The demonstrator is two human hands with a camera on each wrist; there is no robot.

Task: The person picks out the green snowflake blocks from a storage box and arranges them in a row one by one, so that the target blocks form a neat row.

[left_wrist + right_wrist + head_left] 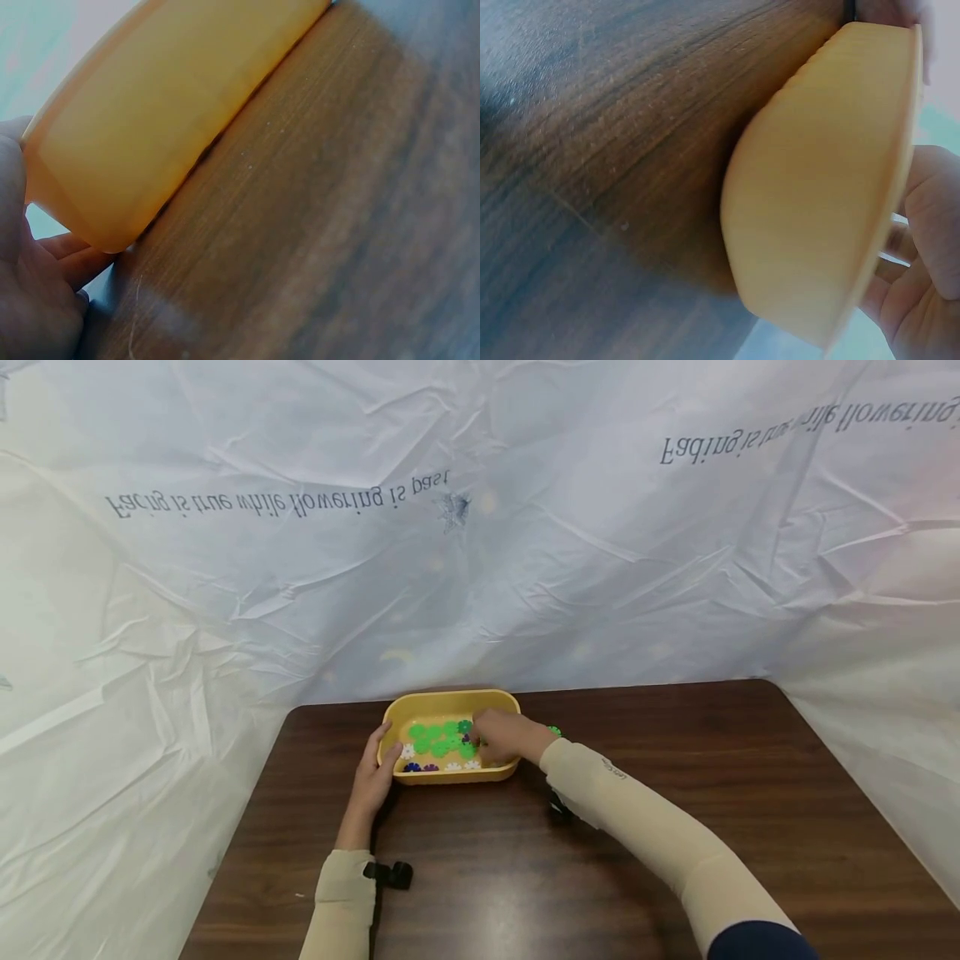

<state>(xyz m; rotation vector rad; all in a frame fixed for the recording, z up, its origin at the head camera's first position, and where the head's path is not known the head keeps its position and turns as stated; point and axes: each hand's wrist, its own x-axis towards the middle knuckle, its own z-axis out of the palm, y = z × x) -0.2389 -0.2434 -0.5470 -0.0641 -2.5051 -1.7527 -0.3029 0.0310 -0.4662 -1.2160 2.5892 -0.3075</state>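
Note:
A yellow plastic tray stands near the far edge of the table. My left hand grips its left end, thumb over the rim and fingers along the outer wall; the left wrist view shows fingers against the tray's corner. My right hand reaches over the right rim into the tray, fingers bent down among the pieces. Flat green flower-shaped pieces lie spread inside, with white ones and a dark blue one along the near side. A purple piece shows at the right fingertips; I cannot tell whether they pinch it.
Brown wood-grain table extends in front of the tray and to both sides. A green piece shows just beyond the right wrist, outside the tray. A wrinkled white sheet with printed words hangs right behind the table's far edge.

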